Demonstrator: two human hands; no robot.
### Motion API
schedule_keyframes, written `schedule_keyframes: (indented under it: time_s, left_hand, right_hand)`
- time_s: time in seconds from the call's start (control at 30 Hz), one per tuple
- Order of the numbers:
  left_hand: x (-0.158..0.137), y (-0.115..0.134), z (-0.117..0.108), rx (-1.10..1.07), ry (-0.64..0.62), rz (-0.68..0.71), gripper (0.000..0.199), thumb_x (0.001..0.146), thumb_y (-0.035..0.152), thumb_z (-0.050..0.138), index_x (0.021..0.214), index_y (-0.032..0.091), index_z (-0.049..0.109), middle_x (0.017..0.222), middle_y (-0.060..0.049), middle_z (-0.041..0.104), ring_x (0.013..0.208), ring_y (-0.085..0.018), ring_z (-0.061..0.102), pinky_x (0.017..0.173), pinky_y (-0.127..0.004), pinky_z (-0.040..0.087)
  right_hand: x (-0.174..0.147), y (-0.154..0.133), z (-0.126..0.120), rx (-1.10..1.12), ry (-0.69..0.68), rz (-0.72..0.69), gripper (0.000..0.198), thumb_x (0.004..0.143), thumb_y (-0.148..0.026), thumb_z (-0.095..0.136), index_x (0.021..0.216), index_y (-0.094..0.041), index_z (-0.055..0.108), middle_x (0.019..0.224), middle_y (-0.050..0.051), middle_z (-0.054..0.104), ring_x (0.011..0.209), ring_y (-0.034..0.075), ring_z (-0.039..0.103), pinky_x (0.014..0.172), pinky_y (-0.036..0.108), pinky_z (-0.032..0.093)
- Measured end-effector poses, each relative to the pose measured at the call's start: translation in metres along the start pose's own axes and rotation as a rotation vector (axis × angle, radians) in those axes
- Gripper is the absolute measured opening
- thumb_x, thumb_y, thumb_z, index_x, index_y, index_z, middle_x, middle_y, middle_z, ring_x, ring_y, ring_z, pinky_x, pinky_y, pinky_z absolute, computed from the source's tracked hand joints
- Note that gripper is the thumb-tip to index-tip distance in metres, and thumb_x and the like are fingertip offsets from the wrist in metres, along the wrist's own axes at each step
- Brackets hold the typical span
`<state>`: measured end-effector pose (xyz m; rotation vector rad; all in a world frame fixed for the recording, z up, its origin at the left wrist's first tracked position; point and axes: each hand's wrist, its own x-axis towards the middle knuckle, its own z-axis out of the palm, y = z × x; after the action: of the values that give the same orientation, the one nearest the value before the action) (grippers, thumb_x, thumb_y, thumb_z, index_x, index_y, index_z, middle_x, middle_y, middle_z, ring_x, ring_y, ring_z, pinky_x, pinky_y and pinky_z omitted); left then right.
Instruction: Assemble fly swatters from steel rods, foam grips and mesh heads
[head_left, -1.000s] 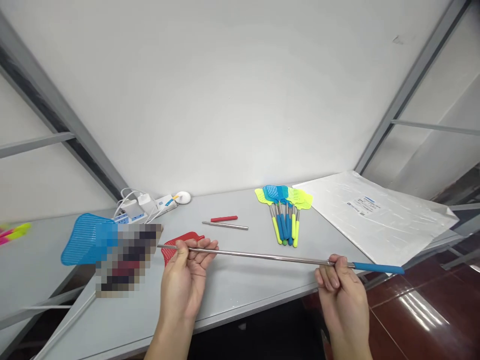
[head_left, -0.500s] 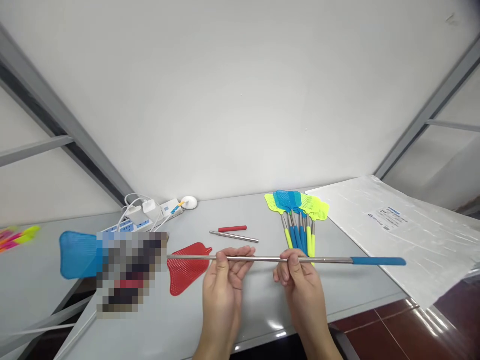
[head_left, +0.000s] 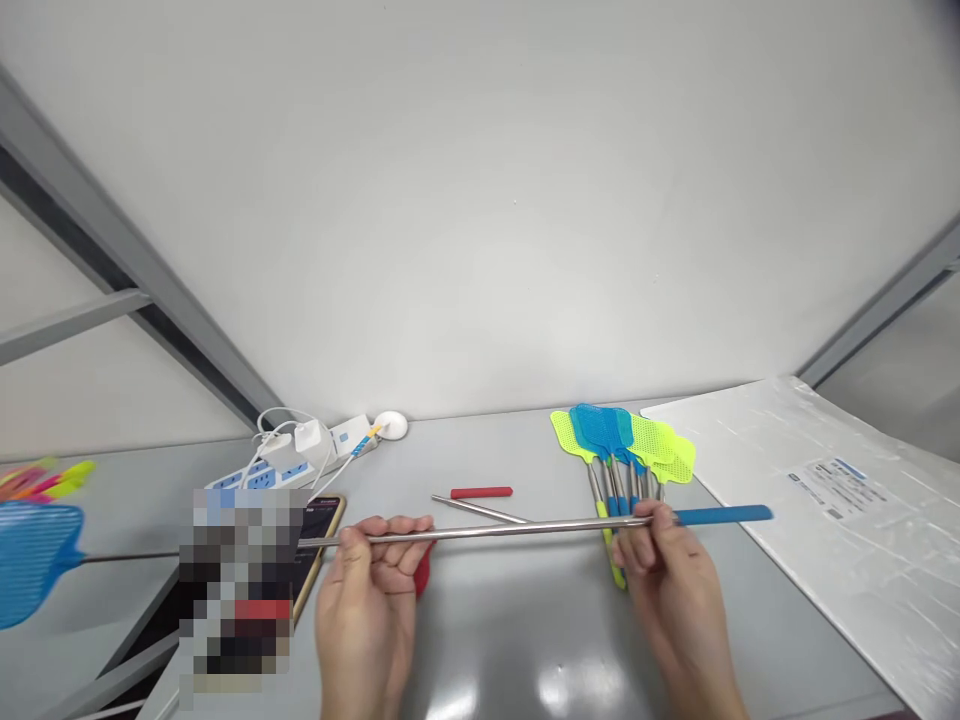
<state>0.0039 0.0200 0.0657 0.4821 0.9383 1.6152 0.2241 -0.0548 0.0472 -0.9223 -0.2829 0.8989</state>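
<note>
Both my hands hold a blue fly swatter [head_left: 502, 530] stretched out sideways above the table. Its metal rod is extended, with the blue mesh head [head_left: 37, 560] far left and the blue grip [head_left: 724, 515] at the right. My left hand [head_left: 371, 595] pinches the rod left of centre, thumb on top. My right hand [head_left: 671, 565] is closed on the rod just beside the grip. Behind the left hand a bit of the red swatter head [head_left: 423, 572] shows. A red handle [head_left: 481, 492] and a loose metal tube [head_left: 476, 508] lie beyond the rod.
Several yellow and blue fly swatters [head_left: 622, 440] lie bunched at the back. White wrapped sheeting [head_left: 757, 450] covers the right side. A power strip [head_left: 259, 475] with chargers and a phone [head_left: 322, 520] sit left. Colourful items [head_left: 52, 480] lie far left. Part of the left is pixelated.
My hands have moved apart along the rod, the left leftward and the right rightward to the grip. The rod has lengthened and the blue head has shifted left. The view has turned slightly.
</note>
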Motion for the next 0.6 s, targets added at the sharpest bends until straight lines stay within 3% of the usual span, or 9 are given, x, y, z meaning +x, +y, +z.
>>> schedule_keyframes:
  time_s: [0.17, 0.33, 0.47, 0.6]
  left_hand:
    - [0.016, 0.004, -0.007, 0.006, 0.070, -0.036, 0.027, 0.097, 0.033, 0.051, 0.079, 0.016, 0.063, 0.076, -0.004, 0.071, 0.078, -0.018, 0.072, 0.079, -0.032, 0.060]
    - [0.018, -0.002, -0.005, -0.002, 0.107, -0.075, 0.025, 0.096, 0.030, 0.052, 0.079, 0.015, 0.065, 0.078, -0.006, 0.072, 0.080, -0.020, 0.073, 0.078, -0.033, 0.061]
    - [0.016, 0.001, 0.001, -0.033, 0.119, -0.042, 0.021, 0.093, 0.031, 0.057, 0.085, 0.015, 0.067, 0.084, -0.008, 0.073, 0.081, -0.021, 0.073, 0.079, -0.036, 0.061]
    - [0.019, 0.018, -0.003, -0.106, 0.216, 0.028, 0.033, 0.099, 0.040, 0.044, 0.095, 0.017, 0.067, 0.090, -0.009, 0.074, 0.084, -0.023, 0.073, 0.082, -0.043, 0.059]
  right_hand:
    - [0.011, -0.003, -0.008, 0.049, 0.053, 0.011, 0.024, 0.077, -0.037, 0.078, 0.085, -0.019, 0.066, 0.055, -0.008, 0.034, 0.052, 0.008, 0.032, 0.053, 0.023, 0.040]
    - [0.015, 0.001, -0.011, 0.035, 0.063, 0.040, 0.021, 0.085, -0.040, 0.070, 0.086, -0.019, 0.065, 0.056, -0.007, 0.033, 0.052, 0.008, 0.032, 0.053, 0.023, 0.040]
    - [0.026, -0.005, -0.006, 0.035, 0.060, 0.088, 0.021, 0.087, -0.039, 0.067, 0.086, -0.018, 0.064, 0.057, -0.007, 0.033, 0.052, 0.008, 0.033, 0.052, 0.022, 0.040]
    - [0.041, -0.018, -0.008, 0.071, 0.088, 0.080, 0.018, 0.089, -0.035, 0.065, 0.084, -0.018, 0.060, 0.056, -0.008, 0.030, 0.051, 0.007, 0.029, 0.050, 0.021, 0.037]
